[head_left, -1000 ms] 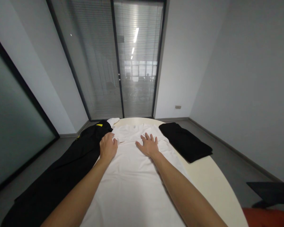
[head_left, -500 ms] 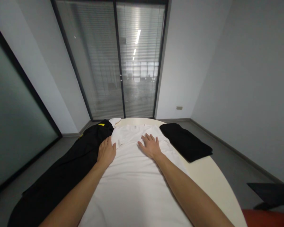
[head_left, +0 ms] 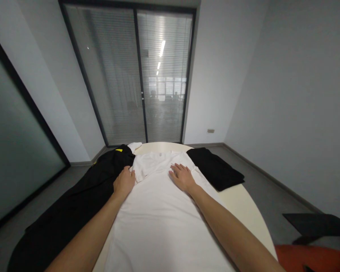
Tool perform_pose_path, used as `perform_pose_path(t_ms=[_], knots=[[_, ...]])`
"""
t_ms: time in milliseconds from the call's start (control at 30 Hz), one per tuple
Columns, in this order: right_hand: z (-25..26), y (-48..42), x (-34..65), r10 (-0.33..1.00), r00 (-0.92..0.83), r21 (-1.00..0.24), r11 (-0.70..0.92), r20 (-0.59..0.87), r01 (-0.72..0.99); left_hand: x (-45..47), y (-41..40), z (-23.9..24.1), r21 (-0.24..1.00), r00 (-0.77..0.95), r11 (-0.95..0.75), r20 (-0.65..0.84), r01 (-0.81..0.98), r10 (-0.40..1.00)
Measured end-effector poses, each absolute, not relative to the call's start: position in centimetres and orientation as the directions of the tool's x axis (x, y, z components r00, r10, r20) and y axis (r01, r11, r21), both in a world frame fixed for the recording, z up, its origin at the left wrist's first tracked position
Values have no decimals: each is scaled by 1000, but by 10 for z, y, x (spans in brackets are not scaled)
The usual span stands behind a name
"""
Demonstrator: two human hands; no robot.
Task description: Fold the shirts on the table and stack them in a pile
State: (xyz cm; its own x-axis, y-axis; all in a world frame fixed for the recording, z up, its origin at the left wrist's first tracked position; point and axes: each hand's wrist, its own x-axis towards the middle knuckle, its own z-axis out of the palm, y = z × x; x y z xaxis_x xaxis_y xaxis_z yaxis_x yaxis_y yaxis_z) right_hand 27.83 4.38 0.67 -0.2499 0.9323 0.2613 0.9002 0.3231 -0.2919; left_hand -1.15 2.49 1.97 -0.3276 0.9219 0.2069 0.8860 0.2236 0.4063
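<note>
A white T-shirt point(head_left: 158, 211) lies spread lengthwise on the table, its collar end away from me, with shallow wrinkles across the body. At its left edge, beside the sleeve, my left hand point(head_left: 124, 182) has its fingers bent and closed on the cloth; the fingertips are partly hidden. My right hand point(head_left: 183, 178) rests palm down on the upper right of the shirt, fingers stretched out. A black garment point(head_left: 82, 200) with yellow marks lies along the left side, against my left hand and forearm. Right of the shirt is a folded black cloth point(head_left: 215, 170).
The cream table point(head_left: 243, 207) has a rounded edge. A small white cloth point(head_left: 134, 146) lies at the far left. A red-orange seat point(head_left: 311, 257) and a black chair part point(head_left: 317, 223) stand at the lower right. Beyond the table is a glass partition with blinds point(head_left: 164, 113).
My left hand's fingers have bent in at the shirt's edge. My right hand has shifted slightly and stays flat. The view has turned a little to the right and tilted up.
</note>
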Motion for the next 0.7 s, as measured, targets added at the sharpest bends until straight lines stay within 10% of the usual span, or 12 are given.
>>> perform_pose_path(t_ms=[700], knots=[[39,129,120,952,-235,-435,300,198,849,-24,30,16,351,-208,78,349,933,914]])
